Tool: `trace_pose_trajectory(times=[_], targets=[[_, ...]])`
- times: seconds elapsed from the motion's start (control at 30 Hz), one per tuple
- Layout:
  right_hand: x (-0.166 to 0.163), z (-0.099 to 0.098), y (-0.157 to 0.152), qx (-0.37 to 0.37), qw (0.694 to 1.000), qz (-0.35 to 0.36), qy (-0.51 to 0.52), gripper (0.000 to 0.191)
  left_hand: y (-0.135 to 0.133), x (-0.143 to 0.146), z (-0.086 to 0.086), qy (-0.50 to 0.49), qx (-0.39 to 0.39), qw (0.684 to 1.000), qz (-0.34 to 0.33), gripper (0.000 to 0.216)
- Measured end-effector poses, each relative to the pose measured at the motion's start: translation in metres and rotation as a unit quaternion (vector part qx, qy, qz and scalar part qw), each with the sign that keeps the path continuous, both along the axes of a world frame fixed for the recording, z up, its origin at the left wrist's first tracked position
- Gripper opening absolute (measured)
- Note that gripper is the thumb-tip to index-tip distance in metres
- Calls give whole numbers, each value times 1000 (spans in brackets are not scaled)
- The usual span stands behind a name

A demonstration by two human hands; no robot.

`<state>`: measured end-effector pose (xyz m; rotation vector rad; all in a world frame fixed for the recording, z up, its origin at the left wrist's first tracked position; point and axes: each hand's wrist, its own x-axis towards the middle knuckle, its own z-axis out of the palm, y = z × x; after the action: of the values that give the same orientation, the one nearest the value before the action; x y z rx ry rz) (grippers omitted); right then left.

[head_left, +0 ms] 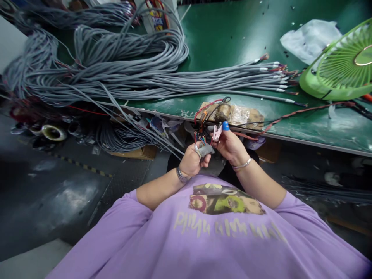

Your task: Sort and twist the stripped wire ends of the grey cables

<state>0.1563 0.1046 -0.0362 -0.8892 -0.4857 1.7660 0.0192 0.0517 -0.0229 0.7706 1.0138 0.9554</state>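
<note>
The grey cable end (205,150) is clamped in the closed left hand (190,159), in front of the chest. It seems light and bendable. Its thin coloured wires (200,138) look delicate, so the jacket is judged the safer hold. A pink clip (216,132) is pinched in the right hand (231,145), just beside the wires.

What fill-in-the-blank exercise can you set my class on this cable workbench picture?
1. The left hand grips the end of a ____ cable.
2. The right hand, holding a pink clip, wears a ____ fingertip cover.
3. The desk fan on the table has a ____ grille.
Missing words: gray; blue; green.
</note>
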Motion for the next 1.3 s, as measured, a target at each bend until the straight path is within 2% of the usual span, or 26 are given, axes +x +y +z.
trace_pose_trajectory(times=[0.37, 0.53, 0.7, 0.8, 0.93, 1.0, 1.2, 1.3], targets=[[-3, -2, 0, 11, 1000, -15, -5, 52, -1, 3, 2, 13, -2, 1000, -9, 42], [3, -3, -3, 8, 1000, 29, 0, 59, -3, 2, 3, 9, 3, 1000, -10, 40], [9, 7, -6, -30, 996, 83, 21, 62, -11, 2, 5, 13, 23, 1000, -14, 43], [11, 11, -8, -38, 994, 94, 28, 55, -16, 2, 4, 21, 43, 999, 6, 45], [11, 12, -11, -20, 996, 85, -7, 31, -16, 2, 3, 19, 54, 998, 39, 43], [11, 13, -13, -9, 996, 84, -30, 25, -14, 3, 4, 15, 55, 997, 48, 41], [7, 14, -10, -17, 997, 68, -29, 45, -11, 6, 6, 15, 48, 997, 59, 40], [4, 9, -6, -36, 998, 45, -7, 48, -8, 8, 1, 17, 48, 997, 58, 40]])
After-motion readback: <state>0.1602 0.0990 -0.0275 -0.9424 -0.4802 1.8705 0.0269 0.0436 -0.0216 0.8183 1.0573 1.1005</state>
